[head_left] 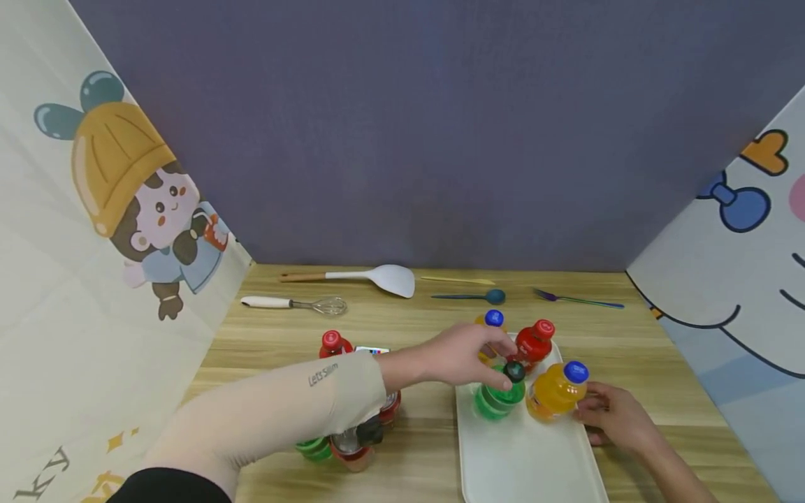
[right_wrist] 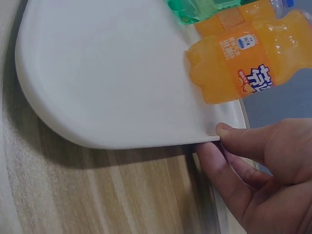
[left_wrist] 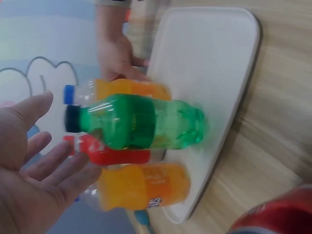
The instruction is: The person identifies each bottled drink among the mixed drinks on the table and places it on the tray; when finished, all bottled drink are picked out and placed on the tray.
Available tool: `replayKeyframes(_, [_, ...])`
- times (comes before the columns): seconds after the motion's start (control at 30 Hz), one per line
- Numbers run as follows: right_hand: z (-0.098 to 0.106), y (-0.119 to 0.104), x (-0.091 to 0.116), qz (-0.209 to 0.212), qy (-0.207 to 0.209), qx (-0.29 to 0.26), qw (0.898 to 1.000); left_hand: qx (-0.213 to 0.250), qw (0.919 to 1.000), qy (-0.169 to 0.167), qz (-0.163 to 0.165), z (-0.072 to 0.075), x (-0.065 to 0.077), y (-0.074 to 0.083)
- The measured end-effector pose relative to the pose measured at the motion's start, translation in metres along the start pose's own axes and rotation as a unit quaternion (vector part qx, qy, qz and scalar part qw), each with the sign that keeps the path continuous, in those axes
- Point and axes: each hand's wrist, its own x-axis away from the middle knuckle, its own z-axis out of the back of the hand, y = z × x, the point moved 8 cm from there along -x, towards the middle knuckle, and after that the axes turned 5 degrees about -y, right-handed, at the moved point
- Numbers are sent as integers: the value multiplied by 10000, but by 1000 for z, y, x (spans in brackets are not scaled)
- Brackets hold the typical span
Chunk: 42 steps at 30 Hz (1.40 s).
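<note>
On the white tray (head_left: 528, 468) stand a green soda bottle (head_left: 497, 399) with a black cap, a red bottle (head_left: 533, 346), and two orange soda bottles, one nearer (head_left: 553, 395) and one farther, partly hidden behind my left hand (head_left: 465, 353). That hand reaches over the green bottle's cap. In the left wrist view its fingers (left_wrist: 73, 175) are spread and apart from the green bottle (left_wrist: 136, 122). My right hand (head_left: 619, 419) pinches the tray's right rim between thumb and fingers, beside the nearer orange bottle (right_wrist: 243, 56).
Under my left forearm, partly hidden, are another red-capped bottle (head_left: 333, 342), a green bottle (head_left: 314, 449) and red containers (head_left: 391, 409). Along the back lie a whisk (head_left: 292, 304), a white spatula (head_left: 393, 279), a gold knife (head_left: 457, 280), a blue spoon (head_left: 495, 297) and a fork (head_left: 578, 300).
</note>
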Motion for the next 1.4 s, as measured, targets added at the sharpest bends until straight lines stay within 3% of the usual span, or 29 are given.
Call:
replayKeyframes(0.2, [0,-2,0,-57,4,-1,10000,318,9988,299,-241,30,25,6])
replayKeyframes(0.33, [0,-2,-1,-29,-10,-27,10000,480,9961,710,-205,57,47,3])
replayKeyframes(0.53, [1,0,-1,58,-5,39,10000,496,9915,1204,-34,92,84,-10])
replayKeyframes(0.77, [1,1,0,98,37,-27,9999,500,9854,1617,174,120,121,-36])
replayKeyframes(1.0, [-1,4,0,63,36,-61,10000,553,9787,1888,596,123,153,-74])
replayKeyframes(1.1, [-2,3,1,77,44,-63,9999,645,9762,1922,772,118,164,-90])
replayKeyframes(1.4, [0,0,2,134,92,-23,9999,752,9761,1829,902,100,187,-132])
